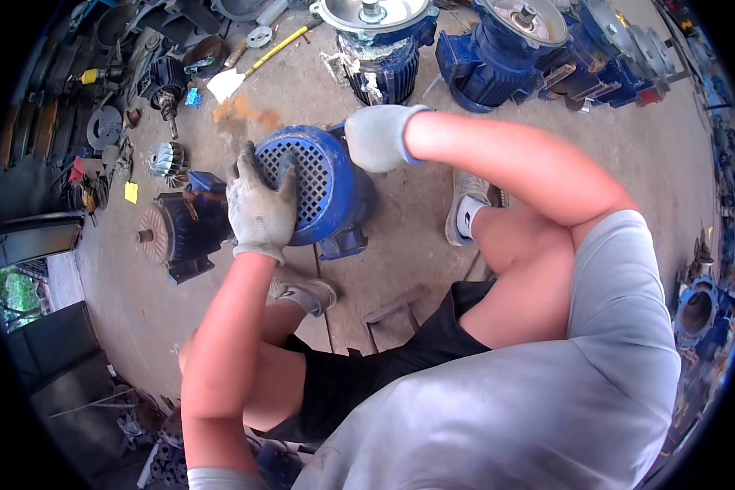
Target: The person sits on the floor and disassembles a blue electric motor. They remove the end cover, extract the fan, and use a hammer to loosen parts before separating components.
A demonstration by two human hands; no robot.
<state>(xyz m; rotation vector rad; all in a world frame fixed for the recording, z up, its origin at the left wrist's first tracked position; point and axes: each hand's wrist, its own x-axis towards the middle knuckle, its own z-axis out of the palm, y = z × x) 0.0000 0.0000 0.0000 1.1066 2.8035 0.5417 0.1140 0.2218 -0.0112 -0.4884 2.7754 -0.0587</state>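
Leftmost, we see a silver, finned metal impeller (166,160), beyond and left of our landmark, the blue, drum-shaped metal motor (331,189). Nearer, just left of the landmark, is a dark, ribbed, rusty-ended metal motor (194,230). Our left hand (261,206), in a soiled whitish glove, rests over the left rim of the landmark's round, perforated grille (309,184), fingers spread wide, thumb apart. The landmark is on the grey concrete floor (416,220), to the right of these fingers, and to the left of and nearer us than our pale-gloved right hand (376,139). Its grille faces up at us; its long axis runs down from there, slanting rightward. The left hand is nearer the grille; the right is at the landmark's far right edge, fingers hidden, so we cannot tell whether they grip. Beyond the landmark, rightward, stands an upright blue finned motor (398,67).
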